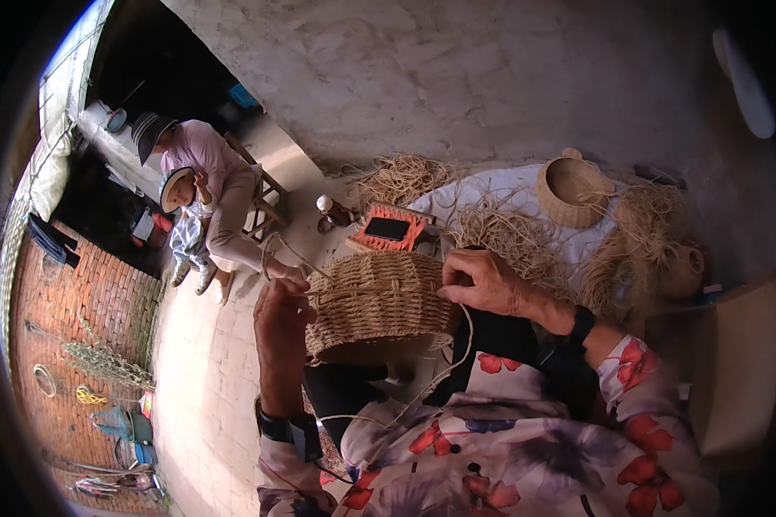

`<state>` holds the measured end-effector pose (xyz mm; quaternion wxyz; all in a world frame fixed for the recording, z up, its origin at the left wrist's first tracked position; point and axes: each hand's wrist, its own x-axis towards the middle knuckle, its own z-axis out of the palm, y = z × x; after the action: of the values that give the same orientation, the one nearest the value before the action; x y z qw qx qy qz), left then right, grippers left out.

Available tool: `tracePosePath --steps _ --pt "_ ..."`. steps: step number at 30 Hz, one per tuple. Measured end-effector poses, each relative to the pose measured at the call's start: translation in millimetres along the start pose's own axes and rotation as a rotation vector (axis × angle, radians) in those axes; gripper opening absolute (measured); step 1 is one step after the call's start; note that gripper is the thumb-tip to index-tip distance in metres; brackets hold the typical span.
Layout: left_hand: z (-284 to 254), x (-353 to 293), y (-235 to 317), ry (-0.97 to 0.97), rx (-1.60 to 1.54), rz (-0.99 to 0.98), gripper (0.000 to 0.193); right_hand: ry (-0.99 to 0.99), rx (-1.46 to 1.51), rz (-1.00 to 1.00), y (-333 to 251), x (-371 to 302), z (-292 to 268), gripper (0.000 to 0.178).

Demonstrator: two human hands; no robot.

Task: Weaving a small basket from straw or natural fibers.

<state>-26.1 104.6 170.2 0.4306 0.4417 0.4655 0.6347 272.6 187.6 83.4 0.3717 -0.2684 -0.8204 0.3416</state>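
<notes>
Head view: a woven straw-coloured basket (pixel 384 297) sits in front of the wearer's lap, between the two hands. The left hand (pixel 283 306) is closed at its left side, fingers pinched on a thin strand (pixel 300 261) that loops up above them. The right hand (pixel 485 283) grips the basket's right edge between thumb and curled fingers (whether a strand is caught there too, I cannot tell). A pale cord (pixel 441 375) hangs beside that edge and trails across the lap. Just beyond the basket, a phone (pixel 388 228) lies on an orange woven seat (pixel 375 242). Farther off, loose fibre (pixel 504 237) and a round basket (pixel 566 212) lie on a white cloth (pixel 510 182), with another heap of fibre (pixel 405 178) near the wall (pixel 457 95). To the left, a person in a pink top (pixel 200 151) sits with a smaller person in a cap (pixel 190 234) against their knees.
</notes>
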Motion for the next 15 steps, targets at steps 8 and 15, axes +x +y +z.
tracePosePath --steps 8,15 --pt "47 -1 35 -0.324 -0.234 0.073 0.033 0.107 0.043 -0.251 -56 57 36 0.016" --pt "69 6 19 -0.469 1.089 0.458 0.031 -0.013 0.495 0.052 -44 56 25 0.014"
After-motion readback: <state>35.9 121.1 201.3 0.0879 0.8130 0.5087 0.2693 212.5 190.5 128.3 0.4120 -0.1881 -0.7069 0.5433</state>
